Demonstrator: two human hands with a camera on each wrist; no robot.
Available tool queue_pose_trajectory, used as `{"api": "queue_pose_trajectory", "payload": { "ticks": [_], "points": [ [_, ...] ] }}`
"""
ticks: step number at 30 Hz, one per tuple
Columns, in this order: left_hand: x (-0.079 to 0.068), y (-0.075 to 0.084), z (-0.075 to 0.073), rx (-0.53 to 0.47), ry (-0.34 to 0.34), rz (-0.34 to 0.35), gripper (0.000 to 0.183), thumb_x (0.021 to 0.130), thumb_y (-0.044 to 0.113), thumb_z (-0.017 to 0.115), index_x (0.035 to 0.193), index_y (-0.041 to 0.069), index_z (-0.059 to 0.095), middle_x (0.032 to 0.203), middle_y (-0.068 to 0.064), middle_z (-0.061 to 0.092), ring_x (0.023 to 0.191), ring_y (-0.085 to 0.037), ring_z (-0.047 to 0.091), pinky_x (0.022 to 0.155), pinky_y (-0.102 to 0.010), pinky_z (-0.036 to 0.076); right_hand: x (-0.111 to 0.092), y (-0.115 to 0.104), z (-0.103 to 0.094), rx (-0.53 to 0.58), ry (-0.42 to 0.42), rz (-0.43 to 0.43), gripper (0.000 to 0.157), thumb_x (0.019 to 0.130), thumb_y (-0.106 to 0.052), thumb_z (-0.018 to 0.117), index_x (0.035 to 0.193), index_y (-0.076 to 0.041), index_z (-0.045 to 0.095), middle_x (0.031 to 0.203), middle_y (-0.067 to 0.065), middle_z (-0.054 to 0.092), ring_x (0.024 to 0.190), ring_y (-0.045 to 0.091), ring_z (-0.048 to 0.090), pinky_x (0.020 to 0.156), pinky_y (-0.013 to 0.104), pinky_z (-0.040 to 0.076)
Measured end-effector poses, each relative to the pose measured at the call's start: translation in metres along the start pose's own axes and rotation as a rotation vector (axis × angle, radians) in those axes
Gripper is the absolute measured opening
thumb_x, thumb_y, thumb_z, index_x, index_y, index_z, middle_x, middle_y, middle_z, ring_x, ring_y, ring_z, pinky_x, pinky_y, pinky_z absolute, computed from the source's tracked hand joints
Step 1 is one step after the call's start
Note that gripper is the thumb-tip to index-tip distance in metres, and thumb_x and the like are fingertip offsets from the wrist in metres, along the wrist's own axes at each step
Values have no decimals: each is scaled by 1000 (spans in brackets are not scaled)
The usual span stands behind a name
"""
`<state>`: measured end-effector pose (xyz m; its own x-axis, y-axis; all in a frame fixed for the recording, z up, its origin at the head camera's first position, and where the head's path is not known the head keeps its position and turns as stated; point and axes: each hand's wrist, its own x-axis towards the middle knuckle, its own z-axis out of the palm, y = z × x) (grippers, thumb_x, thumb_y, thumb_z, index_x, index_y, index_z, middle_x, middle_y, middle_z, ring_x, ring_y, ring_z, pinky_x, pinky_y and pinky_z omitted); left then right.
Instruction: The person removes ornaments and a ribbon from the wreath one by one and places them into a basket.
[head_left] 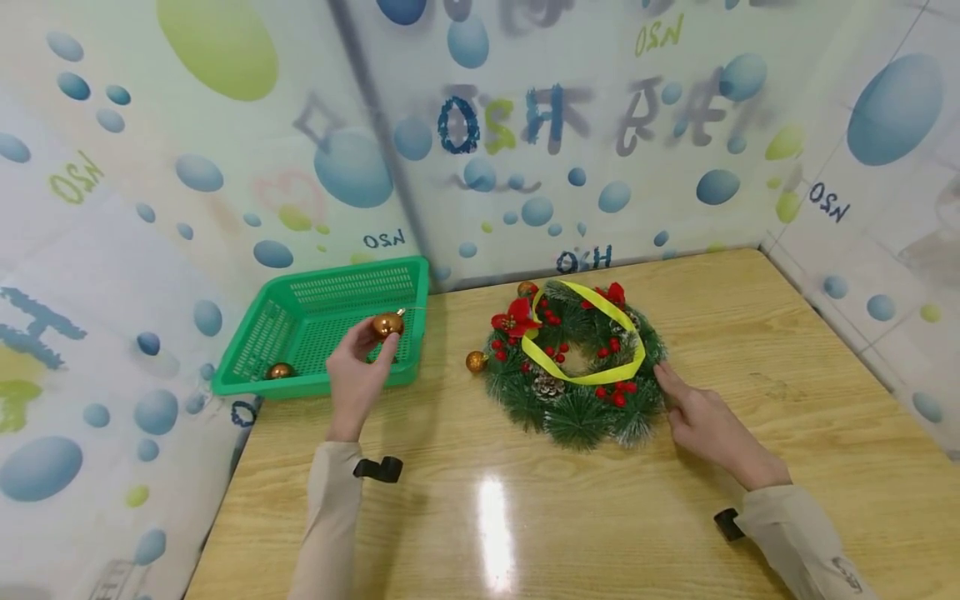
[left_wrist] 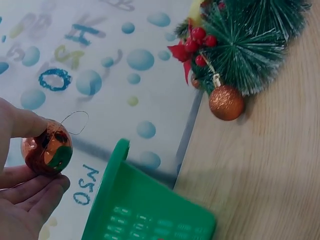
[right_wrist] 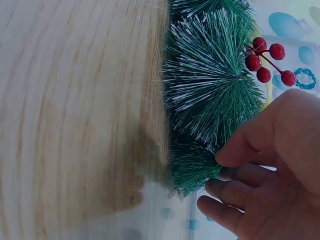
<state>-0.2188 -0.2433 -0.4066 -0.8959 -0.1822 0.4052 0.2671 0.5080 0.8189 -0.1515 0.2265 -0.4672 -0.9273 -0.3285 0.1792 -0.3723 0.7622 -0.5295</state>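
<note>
My left hand (head_left: 358, 375) pinches a shiny copper-coloured Christmas ball (head_left: 388, 324) between thumb and fingers, above the green basket's right end. A thin wire loop sticks out from the ball's cap, seen clearly in the left wrist view. On the table lies a green Christmas wreath (head_left: 581, 427) with red berries, red flowers, a pine cone and a yellow ribbon (head_left: 600, 377). My right hand (head_left: 712, 425) holds the wreath's right edge, thumb and fingers at the needles (right_wrist: 197, 162). A glittery copper ball (left_wrist: 226, 102) hangs at the wreath's left side, and another ball (head_left: 527, 289) shows at its back.
The green plastic basket (head_left: 258, 388) stands at the table's back left, against the wall. Another shiny ball (head_left: 280, 371) lies inside it at the front left. Walls with blue and green spots border the wooden table (head_left: 600, 517) behind and at the sides.
</note>
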Motion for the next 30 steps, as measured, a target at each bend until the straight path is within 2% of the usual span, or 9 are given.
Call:
{"api": "queue_pose_trajectory", "payload": {
  "ticks": [6, 11, 15, 24, 30],
  "points": [
    [6, -8, -15, 7, 21, -33, 47, 96, 23, 71, 137, 3, 60, 126, -17, 68, 115, -29, 66, 102, -46, 55, 1, 0, 1, -13, 20, -20, 66, 85, 14, 51, 149, 16, 35, 148, 40, 36, 42, 1, 23, 41, 21, 32],
    [13, -19, -25, 24, 20, -72, 49, 98, 25, 68, 139, 1, 57, 130, -19, 65, 119, -31, 65, 105, -47, 53, 1, 0, 1, -8, 2, 9, 67, 86, 13, 51, 150, 15, 32, 150, 39, 34, 41, 0, 24, 40, 21, 33],
    [18, -25, -34, 56, 23, -73, 51, 99, 26, 67, 141, 0, 55, 131, -21, 64, 120, -34, 64, 106, -48, 52, 1, 1, 2, -10, 0, 15, 67, 86, 13, 50, 151, 14, 32, 150, 39, 34, 42, 1, 24, 41, 21, 33],
    [28, -28, -50, 153, 18, -92, 55, 100, 30, 65, 144, 0, 52, 134, -21, 62, 122, -34, 63, 107, -48, 52, 2, 1, 3, -26, 13, -8, 66, 85, 14, 51, 149, 15, 34, 149, 39, 36, 43, 2, 21, 45, 22, 31],
    [36, -33, -58, 205, 3, -108, 55, 100, 26, 65, 145, -3, 50, 137, -26, 60, 124, -39, 61, 107, -51, 51, 2, 2, 3, -22, 7, 1, 67, 86, 14, 51, 150, 15, 33, 150, 39, 35, 43, 2, 20, 44, 22, 31]
  ]
}}
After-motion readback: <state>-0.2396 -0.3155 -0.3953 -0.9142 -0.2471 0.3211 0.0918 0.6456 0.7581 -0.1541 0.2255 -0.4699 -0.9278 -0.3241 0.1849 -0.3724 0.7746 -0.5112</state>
